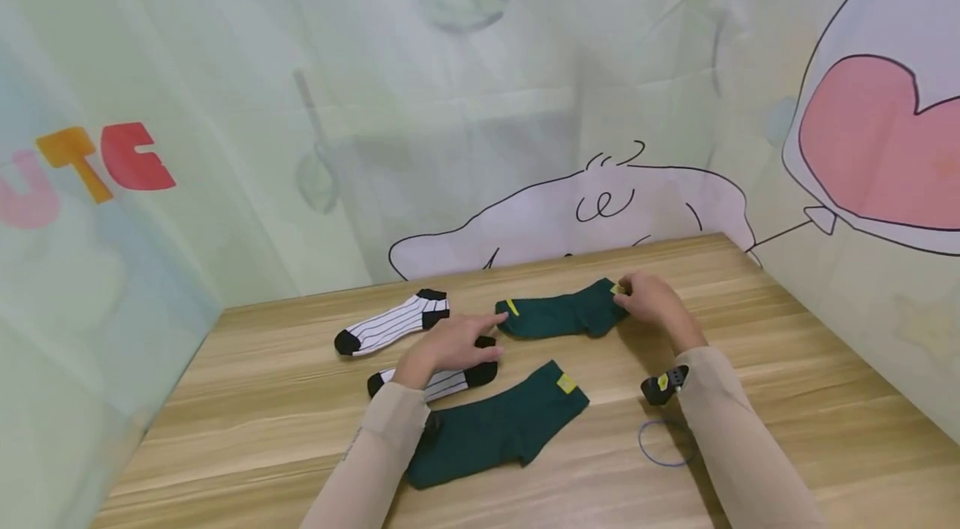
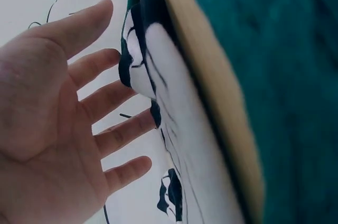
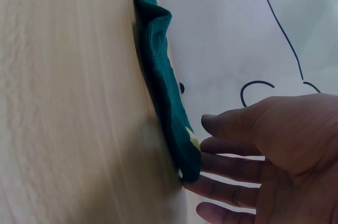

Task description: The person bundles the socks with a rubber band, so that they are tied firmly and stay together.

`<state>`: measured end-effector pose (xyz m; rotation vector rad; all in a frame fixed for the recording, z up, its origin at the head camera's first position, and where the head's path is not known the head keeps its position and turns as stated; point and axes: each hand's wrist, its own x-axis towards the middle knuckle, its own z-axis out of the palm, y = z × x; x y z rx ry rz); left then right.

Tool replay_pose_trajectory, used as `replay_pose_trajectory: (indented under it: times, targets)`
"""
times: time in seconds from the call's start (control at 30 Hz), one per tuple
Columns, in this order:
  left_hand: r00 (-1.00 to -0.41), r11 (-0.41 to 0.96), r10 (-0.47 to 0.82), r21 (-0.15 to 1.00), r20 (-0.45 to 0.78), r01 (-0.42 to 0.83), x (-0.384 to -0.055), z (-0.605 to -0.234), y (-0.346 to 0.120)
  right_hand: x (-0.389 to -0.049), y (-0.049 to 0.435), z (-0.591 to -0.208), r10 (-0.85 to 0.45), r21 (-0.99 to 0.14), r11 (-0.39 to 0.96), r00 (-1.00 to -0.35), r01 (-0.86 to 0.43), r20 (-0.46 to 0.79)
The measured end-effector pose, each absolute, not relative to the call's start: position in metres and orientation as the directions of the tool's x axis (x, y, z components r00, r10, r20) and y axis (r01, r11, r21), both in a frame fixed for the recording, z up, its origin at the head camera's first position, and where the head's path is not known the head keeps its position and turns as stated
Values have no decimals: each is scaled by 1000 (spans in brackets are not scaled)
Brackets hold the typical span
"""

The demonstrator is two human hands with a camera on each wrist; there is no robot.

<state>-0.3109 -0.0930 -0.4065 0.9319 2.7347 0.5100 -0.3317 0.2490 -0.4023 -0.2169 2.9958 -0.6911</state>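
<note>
A dark green sock point(image 1: 551, 316) with a yellow mark at its toe lies flat at the back of the table. At its cuff is my right hand point(image 1: 651, 300); in the right wrist view the fingertips point(image 3: 193, 186) meet the cuff edge beside a yellow label, the thumb apart. My left hand point(image 1: 453, 341) hovers with extended fingers over a white sock with black stripes point(image 1: 448, 383), partly hiding it, index fingertip right at the green sock's toe. Nearer me lies a second green sock point(image 1: 498, 433), its toe end partly behind my left sleeve. Another striped sock point(image 1: 393, 325) lies back left.
The wooden table point(image 1: 262, 396) ends at printed curtains point(image 1: 247, 96) at the back and sides. A thin blue ring point(image 1: 666, 443) lies by my right forearm. A small black device point(image 1: 663, 386) sits at my right wrist.
</note>
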Motion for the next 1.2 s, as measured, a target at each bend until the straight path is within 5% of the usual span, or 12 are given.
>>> replay_pose_trajectory:
  times: [1.2]
  targets:
    - [-779, 755, 608, 415, -154, 507, -310, -402, -99, -331, 249, -404, -31, -502, 865, -994, 25, -104]
